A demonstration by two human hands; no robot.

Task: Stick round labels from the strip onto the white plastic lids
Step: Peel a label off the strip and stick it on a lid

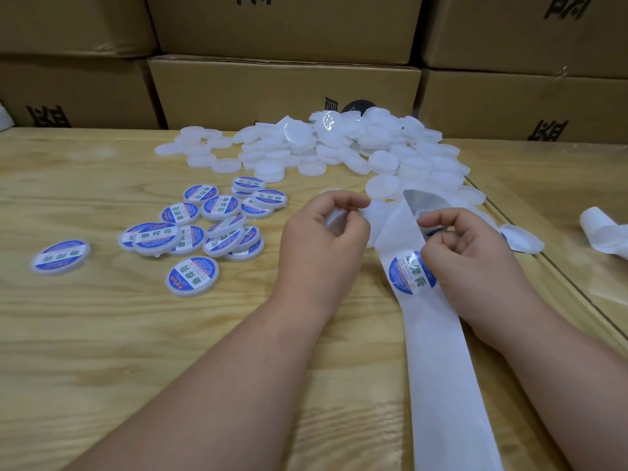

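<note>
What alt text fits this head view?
A left hand holds a white plastic lid while the right hand peels a label off the backing strip; labelled lids and an unlabelled pile lie on the wooden table.

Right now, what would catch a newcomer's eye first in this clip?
Probably the two hands at centre: the left hand holds a plain white lid, while the right hand pinches at a label on the backing strip running toward the camera. Next, the heap of unlabelled lids at the back of the wooden table, and the blue-labelled lids scattered left.
</note>
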